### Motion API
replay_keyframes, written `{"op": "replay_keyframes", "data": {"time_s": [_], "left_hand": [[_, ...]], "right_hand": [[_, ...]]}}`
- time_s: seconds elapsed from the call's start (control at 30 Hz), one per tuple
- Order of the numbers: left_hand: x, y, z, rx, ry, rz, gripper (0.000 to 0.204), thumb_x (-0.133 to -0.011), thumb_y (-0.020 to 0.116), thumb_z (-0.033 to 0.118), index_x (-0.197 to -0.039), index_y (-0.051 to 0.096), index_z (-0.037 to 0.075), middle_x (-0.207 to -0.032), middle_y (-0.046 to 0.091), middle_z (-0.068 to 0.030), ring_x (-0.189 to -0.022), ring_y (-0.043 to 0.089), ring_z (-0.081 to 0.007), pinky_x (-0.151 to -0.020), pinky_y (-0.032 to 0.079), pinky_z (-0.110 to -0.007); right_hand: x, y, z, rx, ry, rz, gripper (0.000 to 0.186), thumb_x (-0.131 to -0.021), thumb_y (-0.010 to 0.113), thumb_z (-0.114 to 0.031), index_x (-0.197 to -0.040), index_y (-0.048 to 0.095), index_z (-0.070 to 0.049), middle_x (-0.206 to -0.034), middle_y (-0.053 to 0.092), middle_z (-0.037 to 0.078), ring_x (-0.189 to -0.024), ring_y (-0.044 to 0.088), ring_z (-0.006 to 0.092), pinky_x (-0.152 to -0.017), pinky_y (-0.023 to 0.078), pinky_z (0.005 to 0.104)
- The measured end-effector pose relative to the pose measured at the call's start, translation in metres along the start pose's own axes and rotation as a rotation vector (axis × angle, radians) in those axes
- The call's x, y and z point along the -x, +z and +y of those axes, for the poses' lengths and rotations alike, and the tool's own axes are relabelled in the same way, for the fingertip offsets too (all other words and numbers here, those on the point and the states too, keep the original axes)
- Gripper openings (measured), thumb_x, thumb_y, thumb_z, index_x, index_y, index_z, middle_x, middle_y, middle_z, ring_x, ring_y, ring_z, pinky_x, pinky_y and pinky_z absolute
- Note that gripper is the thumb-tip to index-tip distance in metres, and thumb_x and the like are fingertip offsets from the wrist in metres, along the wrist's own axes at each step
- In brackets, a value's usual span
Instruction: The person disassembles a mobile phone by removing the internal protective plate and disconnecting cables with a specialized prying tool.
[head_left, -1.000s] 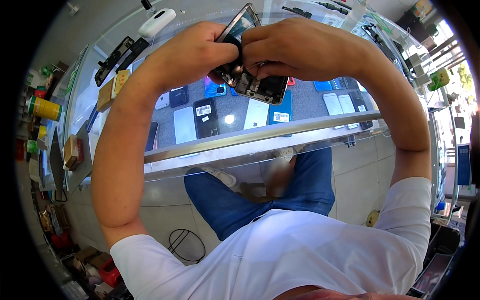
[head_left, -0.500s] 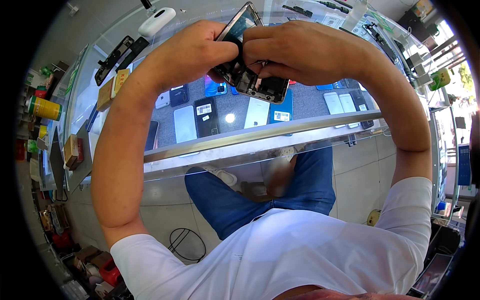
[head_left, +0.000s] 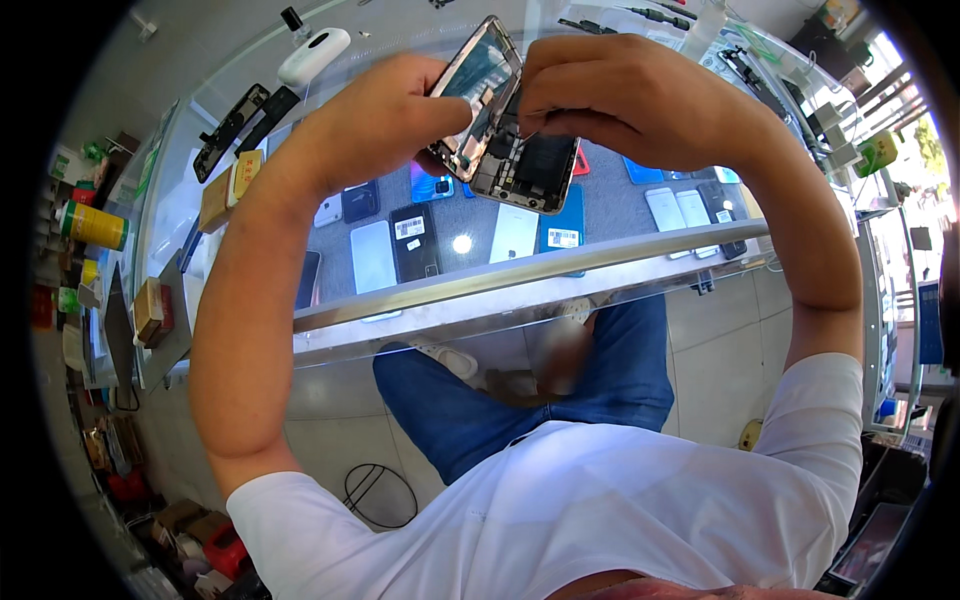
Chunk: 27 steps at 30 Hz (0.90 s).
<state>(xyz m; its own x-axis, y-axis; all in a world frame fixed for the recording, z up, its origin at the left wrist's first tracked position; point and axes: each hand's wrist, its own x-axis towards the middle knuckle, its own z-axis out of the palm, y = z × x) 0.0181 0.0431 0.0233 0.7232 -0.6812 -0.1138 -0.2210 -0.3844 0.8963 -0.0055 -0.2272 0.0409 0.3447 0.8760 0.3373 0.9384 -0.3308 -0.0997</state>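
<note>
A smartphone taken apart into two halves is held above the glass counter. My left hand [head_left: 400, 112] is closed on its screen half [head_left: 480, 78], thumb across the inner face. The body half [head_left: 545, 172], with a dark battery and circuit parts exposed, lies angled to the right and meets the screen half along one side. My right hand [head_left: 625, 98] is over the body half's upper end, thumb and fingers pinched together. Whatever sits in that pinch is too small and too hidden to name.
Several phones, including a white phone [head_left: 513, 233] and a black phone [head_left: 413, 245], lie under the counter's glass. A metal edge strip [head_left: 450, 292] runs along its front. Phone parts [head_left: 232, 130] and a yellow box [head_left: 246, 174] are at left; a white rounded device [head_left: 314, 57] stands behind.
My right hand has lifted slightly and shifted right, uncovering more of the phone's inside. The screen half now stands farther apart, and my left thumb has moved a little.
</note>
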Motion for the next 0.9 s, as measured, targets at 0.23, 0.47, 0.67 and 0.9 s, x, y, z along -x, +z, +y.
{"op": "replay_keyframes", "data": {"time_s": [0.23,0.47,0.67,0.9], "left_hand": [[-0.002,0.0,0.002,-0.051,-0.066,0.042,0.032,-0.091,0.058,0.017,-0.113,0.068,-0.005,-0.1,0.072,-0.0056,-0.084,0.064,-0.0089,-0.077,0.054,-0.027],[-0.002,0.0,0.004,-0.057,-0.106,0.049,0.033,-0.088,0.059,0.016,-0.112,0.067,-0.005,-0.097,0.073,-0.0067,-0.082,0.066,-0.0101,-0.075,0.055,-0.027],[0.0,0.0,0.007,-0.036,-0.078,0.047,0.032,-0.088,0.059,0.016,-0.109,0.069,-0.006,-0.097,0.073,-0.0067,-0.084,0.065,-0.0103,-0.077,0.055,-0.028],[-0.001,0.0,0.005,-0.078,-0.074,0.051,0.032,-0.087,0.059,0.017,-0.107,0.069,-0.006,-0.097,0.073,-0.0065,-0.083,0.065,-0.0101,-0.077,0.054,-0.028]], "right_hand": [[0.048,-0.019,0.002,0.262,-0.104,0.301,0.02,-0.082,0.081,-0.003,-0.099,0.075,-0.01,-0.096,0.06,0.007,-0.073,0.065,0.019,-0.059,0.054,0.0324],[0.061,-0.01,0.001,0.416,-0.402,0.471,0.027,-0.077,0.079,-0.003,-0.103,0.081,-0.008,-0.082,0.067,0.003,-0.051,0.057,0.0098,-0.041,0.043,0.0247],[0.058,-0.009,-0.002,0.432,-0.399,0.502,0.025,-0.08,0.078,-0.009,-0.106,0.08,-0.006,-0.092,0.076,0.009,-0.052,0.06,0.0089,-0.04,0.043,0.0229],[0.061,-0.005,0.0,0.41,-0.363,0.508,0.03,-0.08,0.079,-0.008,-0.109,0.079,-0.006,-0.095,0.077,0.011,-0.055,0.065,0.0105,-0.042,0.046,0.0239]]}}
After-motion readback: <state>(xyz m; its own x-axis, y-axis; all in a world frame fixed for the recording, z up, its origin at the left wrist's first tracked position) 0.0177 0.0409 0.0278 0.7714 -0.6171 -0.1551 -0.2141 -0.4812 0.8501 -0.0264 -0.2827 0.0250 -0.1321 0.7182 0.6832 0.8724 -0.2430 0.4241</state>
